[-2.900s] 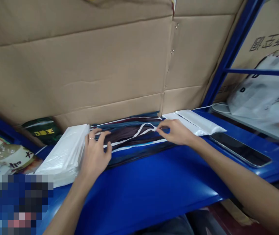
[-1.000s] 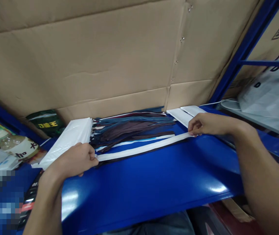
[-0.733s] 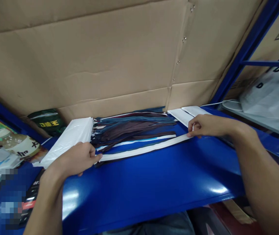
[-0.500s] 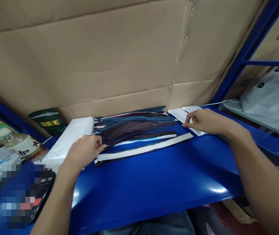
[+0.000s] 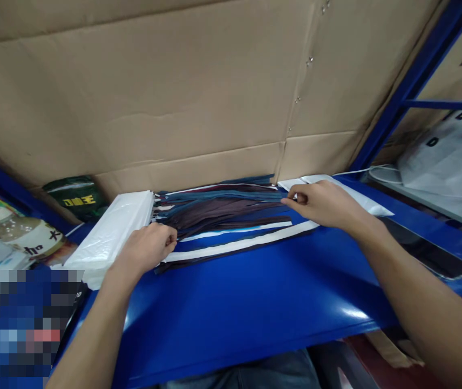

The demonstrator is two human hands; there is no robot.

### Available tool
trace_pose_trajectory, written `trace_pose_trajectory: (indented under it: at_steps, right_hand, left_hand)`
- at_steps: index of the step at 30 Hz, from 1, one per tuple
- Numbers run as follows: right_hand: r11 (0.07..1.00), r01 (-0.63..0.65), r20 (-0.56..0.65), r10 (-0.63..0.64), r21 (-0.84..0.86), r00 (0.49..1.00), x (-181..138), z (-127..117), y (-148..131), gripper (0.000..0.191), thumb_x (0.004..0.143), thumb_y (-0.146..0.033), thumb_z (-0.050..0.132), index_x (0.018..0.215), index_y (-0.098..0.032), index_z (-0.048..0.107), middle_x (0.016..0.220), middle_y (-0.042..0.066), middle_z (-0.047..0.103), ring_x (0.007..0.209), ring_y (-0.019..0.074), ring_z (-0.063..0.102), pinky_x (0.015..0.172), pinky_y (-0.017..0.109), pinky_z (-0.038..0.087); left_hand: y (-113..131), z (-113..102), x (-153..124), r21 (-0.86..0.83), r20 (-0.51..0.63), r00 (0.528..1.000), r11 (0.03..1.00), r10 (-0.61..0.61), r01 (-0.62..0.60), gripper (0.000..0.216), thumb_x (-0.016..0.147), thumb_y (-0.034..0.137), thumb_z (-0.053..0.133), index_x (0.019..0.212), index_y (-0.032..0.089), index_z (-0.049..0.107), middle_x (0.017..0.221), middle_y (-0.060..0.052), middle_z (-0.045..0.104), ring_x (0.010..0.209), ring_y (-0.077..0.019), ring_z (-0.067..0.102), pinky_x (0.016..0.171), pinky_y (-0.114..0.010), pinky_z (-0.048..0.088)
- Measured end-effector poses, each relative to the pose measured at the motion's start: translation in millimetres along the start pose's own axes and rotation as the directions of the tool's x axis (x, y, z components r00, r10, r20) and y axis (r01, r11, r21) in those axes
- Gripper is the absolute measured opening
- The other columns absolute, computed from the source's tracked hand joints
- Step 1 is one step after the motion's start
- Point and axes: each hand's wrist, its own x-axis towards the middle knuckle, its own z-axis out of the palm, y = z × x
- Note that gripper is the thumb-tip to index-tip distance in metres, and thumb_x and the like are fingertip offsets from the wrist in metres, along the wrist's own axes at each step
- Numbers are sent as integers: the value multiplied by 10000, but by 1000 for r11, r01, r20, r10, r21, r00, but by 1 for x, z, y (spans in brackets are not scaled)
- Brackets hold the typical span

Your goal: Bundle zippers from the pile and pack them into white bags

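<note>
A bundle of long, narrow dark fabric strips [image 5: 215, 210], blue, brown and maroon, lies across the blue table [image 5: 235, 308]. My left hand [image 5: 152, 246] is closed at the bundle's left ends; what its fingertips pinch, if anything, is hidden. At the opposite end, my right hand [image 5: 316, 202] has thumb and finger pinched on the tip of a dark strip. In front of the bundle, a white strip [image 5: 235, 246] lies over a dark one, stretching between the two hands. A thinner white-and-blue strip [image 5: 231, 232] lies just behind it.
Left of the bundle is a stack of white plastic packets [image 5: 113, 227]; another white packet [image 5: 360, 197] lies behind my right hand. A phone [image 5: 429, 248] rests at the right. A bottle [image 5: 32, 232] and dark green bag [image 5: 75, 200] stand left. A cardboard wall [image 5: 174, 97] closes the back.
My right hand has moved left from the white packet to the strips' right ends, uncovering more of the packet and phone. My left hand has shifted slightly right.
</note>
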Motion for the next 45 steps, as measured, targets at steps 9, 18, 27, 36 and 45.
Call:
trace_pose_trajectory:
  at_steps: [9,18,27,36,45]
  right_hand:
    - [816,355,-193,-299,456,935,-11,27,-83,222,1040,-363,612,1143,-214,741,999,62,779,847,195,719,763,304,523]
    - [606,262,-85,-305,751,948,-27,30,-133,226,1041,-356,643,921,-215,774,837,-1,777,715,145,689,702,272,495]
    - [666,340,-119,-355,663,927,-27,32,-125,153,1035,-299,612,964,-199,703,910,33,723,778,160,649,729,285,473]
    - [343,38,75,-311,939,947,-24,26,-124,203,1019,-396,663,960,-202,645,861,11,699,732,141,623,691,272,497]
    - [265,-107,208,-390,958,897,-23,27,-121,302,991,-470,698,917,-178,677,830,28,726,700,145,653,669,268,519]
  left_hand:
    - [49,-4,-7,-781,-274,955,606,-109,-155,249,1019,433,626,965,196,681,801,-31,778,670,-177,751,636,-264,602]
    - [105,14,-20,-895,-287,957,344,44,-284,185,963,361,750,962,177,766,790,-11,799,705,-158,782,676,-226,639]
    - [105,13,-21,-832,-319,943,448,96,-327,161,976,324,740,1030,244,868,965,-6,843,856,-202,812,771,-276,667]
    - [104,12,-21,-837,-320,941,432,109,-335,155,980,323,737,979,241,869,920,-3,837,814,-185,800,744,-259,644]
    - [106,15,-19,-847,-282,949,428,143,-317,198,992,339,709,951,205,849,902,-22,826,799,-183,778,738,-267,626]
